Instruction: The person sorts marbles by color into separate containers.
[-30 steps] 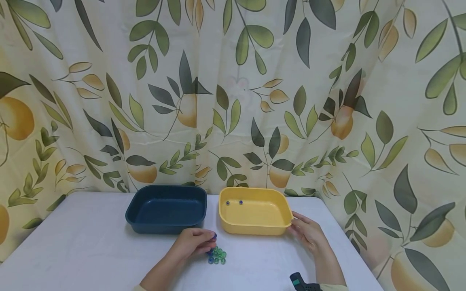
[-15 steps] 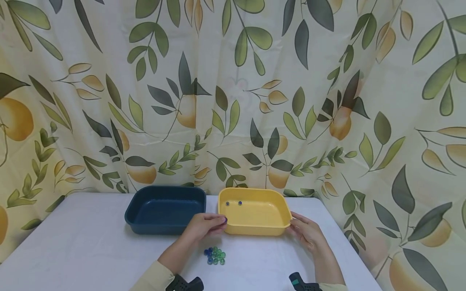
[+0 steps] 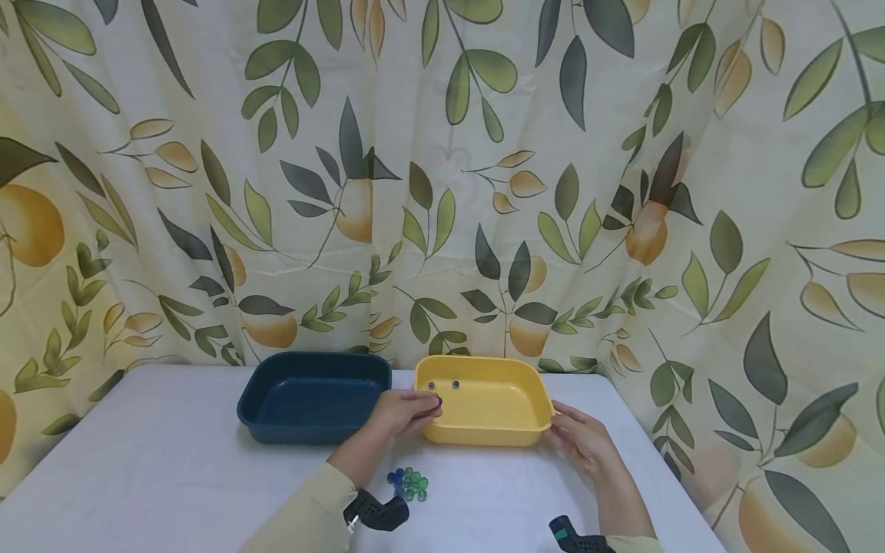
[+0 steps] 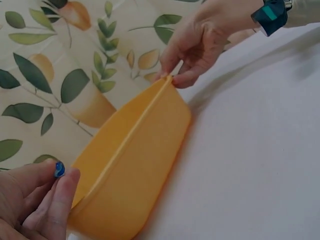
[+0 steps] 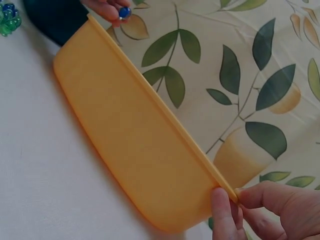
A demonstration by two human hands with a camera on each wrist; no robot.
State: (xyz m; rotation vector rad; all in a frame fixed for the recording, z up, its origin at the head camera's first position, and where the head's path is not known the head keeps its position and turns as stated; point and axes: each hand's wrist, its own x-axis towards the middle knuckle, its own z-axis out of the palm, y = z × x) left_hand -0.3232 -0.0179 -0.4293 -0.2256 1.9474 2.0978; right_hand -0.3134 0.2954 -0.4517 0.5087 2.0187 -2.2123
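Between thumb and fingers my left hand [image 3: 404,411] pinches a blue marble [image 4: 59,169], held over the left end of the yellow tray [image 3: 484,438]. My right hand [image 3: 584,442] grips that tray's rim at its right end, thumb outside, as the right wrist view shows. Two dark marbles [image 3: 455,384] lie inside the yellow tray near its back left. On the table in front, a cluster of green marbles [image 3: 415,482] sits against several blue marbles [image 3: 395,478].
A dark blue tray [image 3: 314,434] stands just left of the yellow one, with no marbles visible in it. Both trays rest on a white-covered table [image 3: 173,476]. Behind hangs a leaf-patterned curtain [image 3: 442,230].
My left hand has carried the blue marble from the cluster up and rightward, over the yellow tray. The right hand has stayed on the rim.
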